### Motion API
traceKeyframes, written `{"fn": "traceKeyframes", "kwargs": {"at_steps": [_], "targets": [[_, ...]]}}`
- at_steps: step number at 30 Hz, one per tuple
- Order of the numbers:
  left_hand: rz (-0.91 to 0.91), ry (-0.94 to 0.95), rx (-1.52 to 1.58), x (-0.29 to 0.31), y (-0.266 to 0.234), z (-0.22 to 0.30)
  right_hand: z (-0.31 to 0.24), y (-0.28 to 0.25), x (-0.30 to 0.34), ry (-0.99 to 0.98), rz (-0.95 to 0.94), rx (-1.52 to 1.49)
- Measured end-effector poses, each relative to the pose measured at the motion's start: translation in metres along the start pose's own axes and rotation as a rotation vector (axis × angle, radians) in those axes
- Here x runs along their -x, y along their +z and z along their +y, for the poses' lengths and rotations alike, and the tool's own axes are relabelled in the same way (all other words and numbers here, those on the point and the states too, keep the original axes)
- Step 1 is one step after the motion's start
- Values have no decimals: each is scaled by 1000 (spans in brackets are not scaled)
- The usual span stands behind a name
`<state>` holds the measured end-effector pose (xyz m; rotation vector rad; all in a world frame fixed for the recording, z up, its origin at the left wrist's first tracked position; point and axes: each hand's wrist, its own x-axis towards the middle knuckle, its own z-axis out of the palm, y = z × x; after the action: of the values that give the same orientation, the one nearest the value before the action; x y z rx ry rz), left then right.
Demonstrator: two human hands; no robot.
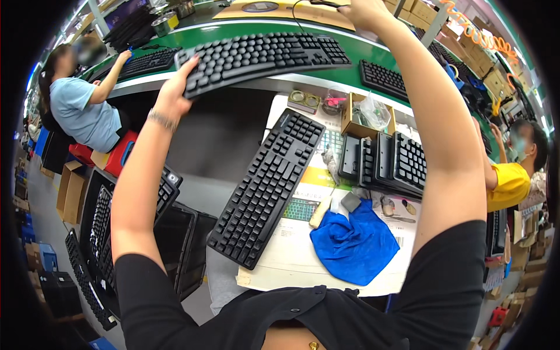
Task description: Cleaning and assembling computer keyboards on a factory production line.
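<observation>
My left hand (176, 88) grips the left end of a black keyboard (265, 55), thumb on top, and holds it raised and tilted over the front edge of the green bench. From its back edge a thin black cable (296, 16) loops up to a dark bundle at the top of the view. There my right hand (368, 13) is closed on the cable, its fingers partly cut off by the picture's edge. A second black keyboard (268, 186) lies diagonally on the white board-topped table below my arms. Beside it are a crumpled blue cloth (354, 242) and a pale-handled brush (320, 213).
Several black keyboards (385, 160) stand stacked at the table's right, behind which is a cardboard box (366, 119) with plastic bags. More keyboards lie on the green bench (233, 34) and at lower left. Co-workers sit left, in a light blue shirt (84, 111), and right, in yellow (513, 184).
</observation>
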<state>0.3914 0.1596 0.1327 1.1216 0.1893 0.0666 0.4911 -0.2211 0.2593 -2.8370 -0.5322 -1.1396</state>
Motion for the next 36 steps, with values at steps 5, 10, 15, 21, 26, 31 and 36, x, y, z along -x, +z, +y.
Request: {"fn": "traceKeyframes", "kwargs": {"at_steps": [5, 10, 15, 21, 26, 31, 36], "targets": [[45, -77, -161, -101, 26, -24, -2, -44, 109, -579, -2, 162], [102, -171, -98, -158, 45, -41, 30, -157, 227, -172, -484, 80], [192, -60, 288, -223, 50, -46, 74, -216, 323, 384, -464, 101], [220, 357, -486, -208, 86, -96, 90, -249, 388, 674, -496, 74], [106, 608, -986, -129, 114, -111, 123, -248, 427, 776, -437, -4], [-398, 236, -1030, -4, 169, -133, 201, -236, 487, 964, -306, -188], [-760, 156, -1067, 99, 201, -158, 226, -239, 527, 1186, -192, -351]]}}
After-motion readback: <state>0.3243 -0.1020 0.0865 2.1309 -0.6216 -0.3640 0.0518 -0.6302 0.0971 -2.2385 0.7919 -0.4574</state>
